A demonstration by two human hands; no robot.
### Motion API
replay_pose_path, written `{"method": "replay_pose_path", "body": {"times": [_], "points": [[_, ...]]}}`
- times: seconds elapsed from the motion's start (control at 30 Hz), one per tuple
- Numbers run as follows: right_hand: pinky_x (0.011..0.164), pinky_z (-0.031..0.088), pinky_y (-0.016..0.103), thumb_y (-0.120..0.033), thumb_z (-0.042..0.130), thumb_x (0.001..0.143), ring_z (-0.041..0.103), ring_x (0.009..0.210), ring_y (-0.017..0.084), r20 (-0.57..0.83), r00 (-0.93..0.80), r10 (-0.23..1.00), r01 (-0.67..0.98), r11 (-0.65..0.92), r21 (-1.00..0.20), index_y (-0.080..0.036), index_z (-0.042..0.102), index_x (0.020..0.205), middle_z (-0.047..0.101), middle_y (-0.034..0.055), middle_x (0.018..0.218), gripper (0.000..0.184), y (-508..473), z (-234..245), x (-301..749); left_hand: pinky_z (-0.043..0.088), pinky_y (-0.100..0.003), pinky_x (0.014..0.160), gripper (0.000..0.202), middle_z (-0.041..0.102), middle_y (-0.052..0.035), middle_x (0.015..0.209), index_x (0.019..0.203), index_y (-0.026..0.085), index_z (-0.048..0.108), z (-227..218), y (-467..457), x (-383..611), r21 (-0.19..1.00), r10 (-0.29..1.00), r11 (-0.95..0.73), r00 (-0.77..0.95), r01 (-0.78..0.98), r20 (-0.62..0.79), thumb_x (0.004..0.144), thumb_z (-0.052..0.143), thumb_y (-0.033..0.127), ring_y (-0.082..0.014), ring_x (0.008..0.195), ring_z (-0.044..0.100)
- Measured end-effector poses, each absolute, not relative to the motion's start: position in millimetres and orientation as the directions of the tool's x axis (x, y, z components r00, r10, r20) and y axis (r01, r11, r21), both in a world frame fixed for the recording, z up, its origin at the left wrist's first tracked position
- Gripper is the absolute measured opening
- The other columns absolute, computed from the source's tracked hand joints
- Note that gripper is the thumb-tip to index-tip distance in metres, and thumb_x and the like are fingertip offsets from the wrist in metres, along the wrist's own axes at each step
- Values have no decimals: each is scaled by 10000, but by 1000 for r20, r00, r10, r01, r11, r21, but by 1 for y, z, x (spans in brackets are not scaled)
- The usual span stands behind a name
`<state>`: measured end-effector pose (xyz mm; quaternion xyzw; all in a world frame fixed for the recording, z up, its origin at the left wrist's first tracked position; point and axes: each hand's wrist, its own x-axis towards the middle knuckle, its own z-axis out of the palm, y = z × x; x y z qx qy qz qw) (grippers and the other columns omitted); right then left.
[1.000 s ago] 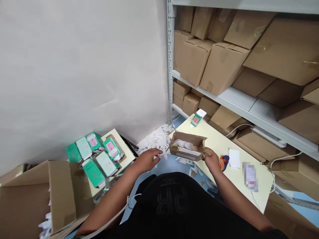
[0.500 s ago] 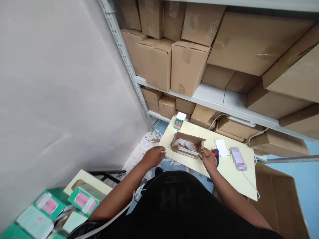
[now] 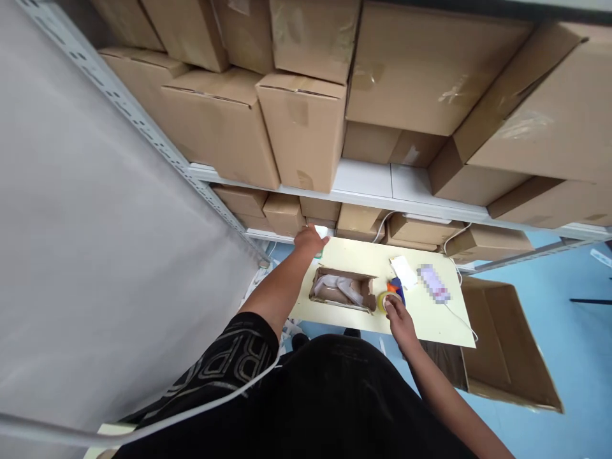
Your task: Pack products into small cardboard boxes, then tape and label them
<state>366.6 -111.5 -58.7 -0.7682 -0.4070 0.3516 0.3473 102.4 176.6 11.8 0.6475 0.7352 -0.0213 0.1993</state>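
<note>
On the pale table, a small open cardboard box (image 3: 342, 307) holds crumpled white wrapping. My left hand (image 3: 310, 241) is stretched past it to the far left corner, at a small green box with a white top (image 3: 321, 231). Its thumb stands apart from the fingers, which are partly hidden, and the hand covers most of that green box. Just right of the cardboard box, my right hand (image 3: 396, 313) has its fingers closed on the roll of a tape dispenser (image 3: 398, 288) with a blue and orange body and yellowish tape.
White paper (image 3: 404, 272) and a blurred-out purple device (image 3: 434, 284) with a cable lie on the right of the table (image 3: 354, 250). Shelves of cardboard boxes (image 3: 301, 127) rise behind. A large open carton (image 3: 509, 344) stands on the floor at right. A white cable (image 3: 210, 408) crosses my left arm.
My left hand has moved from the table's front edge to the green box. My right hand has let go of the cardboard box and taken hold of the tape dispenser. The view has shifted right.
</note>
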Motion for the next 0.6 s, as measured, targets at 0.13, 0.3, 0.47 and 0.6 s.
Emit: {"method": "replay_pose_path", "body": {"times": [0.13,0.3,0.47,0.6], "points": [[958,553,436,-628,583,869,681,1155,308,-345,383,857,344,-479,-808,-228,719,1195,724,107,1269,533,-114,-53,377,498,-389,982,614,610,-232,1332,1326,150,459,-8,192,112,227,955,179,-113,957,-276,901,610,567,-342,1209,640],[936,548,420,-590,581,868,701,1070,293,-345,333,878,373,-458,-807,-214,734,1116,750,97,1177,476,-99,-48,390,490,-380,979,600,610,-232,1317,1276,149,471,-10,199,112,226,955,180,-116,957,-273,853,688,515,-342,1201,640],[945,543,415,-562,583,881,703,1029,275,-304,320,897,355,-411,-840,-206,720,1125,754,94,1146,452,-78,-31,394,501,-369,913,446,681,-164,1148,1154,196,487,19,197,80,418,970,224,-159,881,-184,856,679,466,-309,1096,670],[973,541,432,-575,612,876,696,1057,280,-269,310,912,341,-371,-864,-227,724,1093,751,88,1147,425,-59,-8,376,511,-337,814,423,656,-46,966,1025,245,459,59,168,44,662,964,237,-256,711,-71,806,717,498,-245,928,657]]}}
